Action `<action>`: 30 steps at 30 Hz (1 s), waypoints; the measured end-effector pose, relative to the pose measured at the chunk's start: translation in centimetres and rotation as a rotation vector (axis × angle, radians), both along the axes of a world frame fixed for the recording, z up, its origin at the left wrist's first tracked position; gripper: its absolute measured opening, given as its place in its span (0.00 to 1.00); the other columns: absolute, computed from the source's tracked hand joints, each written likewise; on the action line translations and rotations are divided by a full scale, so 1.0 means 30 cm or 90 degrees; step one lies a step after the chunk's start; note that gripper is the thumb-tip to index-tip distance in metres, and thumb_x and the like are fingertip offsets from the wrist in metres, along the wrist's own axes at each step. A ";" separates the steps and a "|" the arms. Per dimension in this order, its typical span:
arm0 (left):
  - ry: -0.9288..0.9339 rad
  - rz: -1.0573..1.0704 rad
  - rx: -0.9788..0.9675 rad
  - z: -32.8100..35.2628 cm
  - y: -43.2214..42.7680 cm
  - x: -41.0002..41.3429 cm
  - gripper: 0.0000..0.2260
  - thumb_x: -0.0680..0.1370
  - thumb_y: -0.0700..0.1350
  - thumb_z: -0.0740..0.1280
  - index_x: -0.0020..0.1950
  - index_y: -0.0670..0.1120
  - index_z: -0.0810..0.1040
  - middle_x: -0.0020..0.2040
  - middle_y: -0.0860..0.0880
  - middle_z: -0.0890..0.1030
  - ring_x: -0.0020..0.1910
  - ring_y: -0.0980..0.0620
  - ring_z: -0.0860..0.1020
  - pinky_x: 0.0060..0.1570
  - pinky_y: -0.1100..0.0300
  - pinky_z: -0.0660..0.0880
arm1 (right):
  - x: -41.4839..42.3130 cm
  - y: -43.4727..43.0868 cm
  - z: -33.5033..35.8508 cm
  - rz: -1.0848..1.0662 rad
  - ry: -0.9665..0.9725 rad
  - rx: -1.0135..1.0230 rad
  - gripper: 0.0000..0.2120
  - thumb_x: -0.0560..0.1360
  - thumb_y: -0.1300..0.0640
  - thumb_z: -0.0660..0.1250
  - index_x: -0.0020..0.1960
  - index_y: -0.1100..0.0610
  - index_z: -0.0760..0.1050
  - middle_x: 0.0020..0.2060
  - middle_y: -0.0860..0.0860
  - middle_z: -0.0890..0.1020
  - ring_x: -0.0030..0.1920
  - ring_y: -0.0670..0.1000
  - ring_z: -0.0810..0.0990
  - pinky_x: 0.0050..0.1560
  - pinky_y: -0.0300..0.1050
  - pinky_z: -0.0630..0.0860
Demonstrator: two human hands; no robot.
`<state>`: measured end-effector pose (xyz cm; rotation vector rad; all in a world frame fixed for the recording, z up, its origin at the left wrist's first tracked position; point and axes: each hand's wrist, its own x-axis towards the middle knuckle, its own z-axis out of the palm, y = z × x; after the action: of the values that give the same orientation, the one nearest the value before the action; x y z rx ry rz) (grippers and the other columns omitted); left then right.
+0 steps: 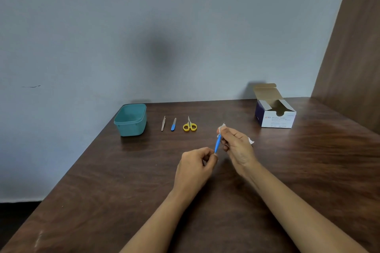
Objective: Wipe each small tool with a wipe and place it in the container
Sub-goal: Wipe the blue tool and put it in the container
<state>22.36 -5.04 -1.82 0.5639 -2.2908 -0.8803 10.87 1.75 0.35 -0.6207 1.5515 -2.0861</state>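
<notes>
Right now the left grip (195, 162), nearest the camera, is closed, fingertips pinched on the bottom end of a blue-handled tool (217, 144) held up off the worktop (123, 170). Just beyond and a bit right of it, the right grip (236, 145) is closed too, thumb and fingers pinching a white wipe (220, 129) round the tool's top end. So the tool sits btwn the two grips, one at each end.

Progress, as I read it: early. This looks like the 1st tool, mid-wipe, not yet put away. Past the grips and off to the left, yellow scissors (190, 126), a blue-handled file (173, 124) and tweezers (163, 123) lie in a row, i.e. 3 left to do. Further left is the teal container (131, 129); nothing shows inside it from this angle. Far right of the right grip stands the open swab box (275, 117); a white scrap (251, 141), prob. a wrapper, peeks out behind that grip.

Held tool's long axis: near-upright, leaning slightly right, handle end down in the left grip, working end up and hidden in the wipe.
</notes>
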 end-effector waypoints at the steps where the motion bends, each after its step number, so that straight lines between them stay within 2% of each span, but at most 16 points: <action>1: -0.005 0.001 -0.004 0.000 0.001 -0.001 0.06 0.78 0.49 0.66 0.44 0.51 0.82 0.34 0.55 0.80 0.32 0.58 0.76 0.36 0.59 0.77 | 0.006 -0.001 0.001 -0.016 0.024 0.010 0.11 0.79 0.56 0.63 0.41 0.54 0.81 0.34 0.49 0.77 0.36 0.45 0.70 0.37 0.36 0.69; 6: -0.020 0.002 -0.024 -0.003 0.002 -0.003 0.06 0.77 0.51 0.67 0.45 0.52 0.82 0.35 0.56 0.79 0.32 0.59 0.75 0.35 0.63 0.75 | 0.031 -0.012 0.007 -0.055 0.038 0.005 0.13 0.80 0.58 0.60 0.38 0.54 0.77 0.38 0.47 0.78 0.38 0.44 0.72 0.38 0.35 0.69; 11: -0.021 0.001 -0.028 -0.006 0.003 -0.007 0.07 0.77 0.52 0.66 0.45 0.52 0.81 0.36 0.56 0.80 0.32 0.58 0.76 0.36 0.58 0.78 | 0.030 -0.019 0.006 -0.058 0.024 0.017 0.15 0.81 0.57 0.58 0.37 0.54 0.75 0.39 0.46 0.78 0.40 0.43 0.72 0.39 0.37 0.67; 17: -0.023 -0.006 -0.037 -0.010 0.012 -0.012 0.08 0.77 0.52 0.66 0.41 0.50 0.79 0.34 0.54 0.79 0.32 0.56 0.76 0.35 0.60 0.75 | 0.027 -0.028 -0.002 -0.038 0.037 0.045 0.16 0.82 0.56 0.55 0.37 0.54 0.72 0.38 0.47 0.74 0.41 0.44 0.71 0.44 0.36 0.67; 21: -0.022 0.016 -0.022 -0.020 -0.004 -0.011 0.08 0.76 0.53 0.66 0.42 0.51 0.80 0.34 0.54 0.80 0.34 0.56 0.77 0.38 0.53 0.79 | 0.022 -0.023 0.004 -0.029 -0.047 0.002 0.12 0.81 0.58 0.58 0.41 0.55 0.76 0.37 0.48 0.77 0.39 0.45 0.73 0.38 0.38 0.66; 24: -0.010 0.030 -0.018 -0.014 -0.006 -0.005 0.07 0.76 0.51 0.67 0.42 0.51 0.81 0.33 0.54 0.79 0.33 0.55 0.77 0.38 0.54 0.78 | 0.021 -0.011 0.013 -0.012 -0.108 -0.043 0.09 0.79 0.62 0.62 0.43 0.57 0.79 0.38 0.49 0.80 0.41 0.46 0.76 0.38 0.39 0.67; 27: -0.008 0.032 -0.012 -0.007 -0.008 -0.003 0.06 0.76 0.51 0.67 0.44 0.51 0.82 0.34 0.56 0.80 0.33 0.57 0.77 0.38 0.54 0.78 | 0.016 -0.003 0.017 -0.023 -0.099 -0.027 0.05 0.76 0.62 0.67 0.44 0.56 0.81 0.43 0.50 0.84 0.44 0.46 0.80 0.38 0.37 0.69; 30: -0.018 0.022 -0.005 -0.006 -0.005 -0.003 0.06 0.76 0.51 0.67 0.45 0.52 0.82 0.35 0.56 0.80 0.35 0.57 0.78 0.40 0.54 0.79 | 0.017 -0.001 0.017 -0.076 -0.069 -0.006 0.03 0.73 0.62 0.71 0.45 0.57 0.83 0.41 0.51 0.85 0.41 0.45 0.78 0.36 0.35 0.69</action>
<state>22.28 -5.19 -2.01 0.6150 -2.3008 -0.8520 11.38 1.71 0.87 -0.4191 1.5523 -2.1775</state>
